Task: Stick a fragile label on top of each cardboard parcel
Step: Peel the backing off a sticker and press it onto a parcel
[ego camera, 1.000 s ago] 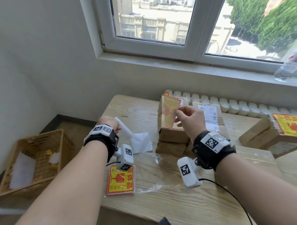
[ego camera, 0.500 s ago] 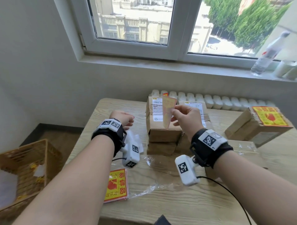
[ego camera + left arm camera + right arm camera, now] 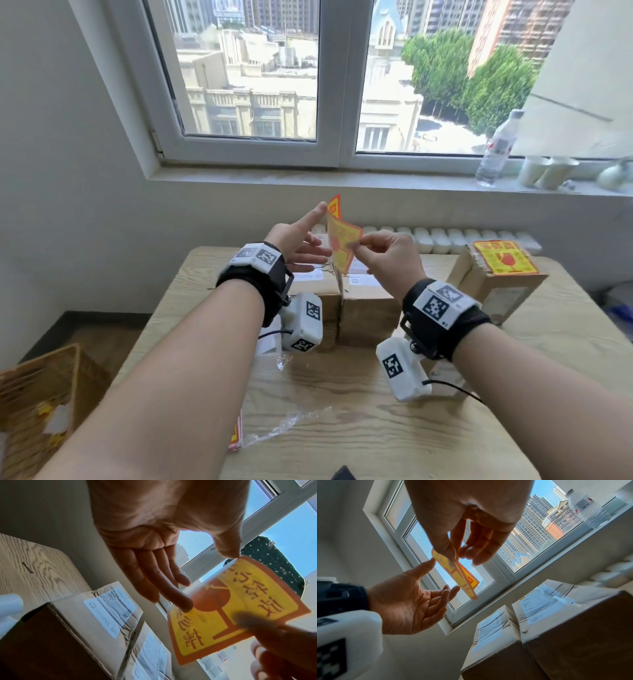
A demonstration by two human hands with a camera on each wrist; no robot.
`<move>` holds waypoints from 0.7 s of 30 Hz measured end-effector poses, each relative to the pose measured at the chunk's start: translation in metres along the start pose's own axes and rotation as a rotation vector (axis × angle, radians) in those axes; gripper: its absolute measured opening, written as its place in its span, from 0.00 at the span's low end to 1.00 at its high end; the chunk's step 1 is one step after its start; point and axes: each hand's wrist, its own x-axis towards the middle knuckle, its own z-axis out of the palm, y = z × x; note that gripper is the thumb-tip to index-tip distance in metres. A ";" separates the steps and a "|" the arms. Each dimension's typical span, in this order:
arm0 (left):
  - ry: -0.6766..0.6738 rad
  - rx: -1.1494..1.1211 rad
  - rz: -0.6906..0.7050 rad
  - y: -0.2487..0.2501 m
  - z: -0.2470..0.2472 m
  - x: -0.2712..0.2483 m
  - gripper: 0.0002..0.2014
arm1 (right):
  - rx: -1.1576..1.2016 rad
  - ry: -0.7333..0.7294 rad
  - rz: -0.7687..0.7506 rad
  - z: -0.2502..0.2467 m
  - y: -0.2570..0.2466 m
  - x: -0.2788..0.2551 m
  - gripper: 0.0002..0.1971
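My right hand pinches a yellow and red fragile label between thumb and fingers and holds it upright in the air. My left hand is open beside it, fingers straight; its thumb tip touches the label's top corner and a fingertip touches its edge. The label hangs over two brown cardboard parcels that stand side by side, white shipping slips on top. A third parcel at the right carries a fragile label on its top.
A stack of labels and clear plastic wrap lie near the wooden table's front edge. A wicker basket sits on the floor at the left. A bottle and cups stand on the windowsill.
My left hand has risen from beside the parcels, opened and reached the label. My right hand has lifted the label higher. The head view has tilted up.
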 end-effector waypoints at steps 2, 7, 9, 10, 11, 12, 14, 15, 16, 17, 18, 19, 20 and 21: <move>-0.035 -0.027 0.007 0.002 0.008 -0.005 0.35 | -0.013 0.003 -0.001 -0.009 0.005 -0.001 0.04; -0.078 -0.028 0.024 0.008 0.033 -0.018 0.28 | -0.063 0.025 -0.032 -0.032 0.011 -0.005 0.04; -0.071 -0.054 0.034 0.009 0.043 -0.022 0.16 | -0.087 0.023 -0.047 -0.041 0.013 -0.007 0.04; -0.062 -0.076 0.043 0.009 0.048 -0.024 0.11 | -0.090 0.022 -0.053 -0.045 0.015 -0.009 0.03; -0.053 -0.090 0.050 0.009 0.052 -0.025 0.06 | -0.090 0.022 -0.061 -0.049 0.016 -0.011 0.03; -0.047 -0.094 0.057 0.009 0.057 -0.027 0.04 | -0.095 0.019 -0.069 -0.052 0.018 -0.013 0.03; -0.031 -0.072 0.074 0.008 0.064 -0.029 0.04 | -0.117 -0.008 -0.076 -0.060 0.020 -0.017 0.03; -0.019 -0.059 0.089 0.007 0.068 -0.030 0.03 | -0.125 -0.033 -0.082 -0.064 0.020 -0.020 0.02; -0.006 -0.053 0.104 0.007 0.072 -0.031 0.03 | -0.126 -0.050 -0.083 -0.069 0.020 -0.022 0.01; 0.011 -0.053 0.116 0.006 0.075 -0.031 0.04 | -0.120 -0.050 -0.089 -0.073 0.021 -0.024 0.03; 0.026 -0.054 0.121 0.005 0.078 -0.031 0.05 | -0.119 -0.029 -0.080 -0.079 0.022 -0.025 0.06; 0.036 -0.053 0.121 0.004 0.082 -0.031 0.06 | -0.129 0.012 -0.061 -0.085 0.026 -0.024 0.07; 0.038 -0.051 0.117 0.004 0.085 -0.031 0.07 | -0.156 0.055 -0.032 -0.091 0.030 -0.022 0.06; 0.033 -0.046 0.110 0.003 0.089 -0.032 0.07 | -0.178 0.085 0.002 -0.097 0.034 -0.020 0.04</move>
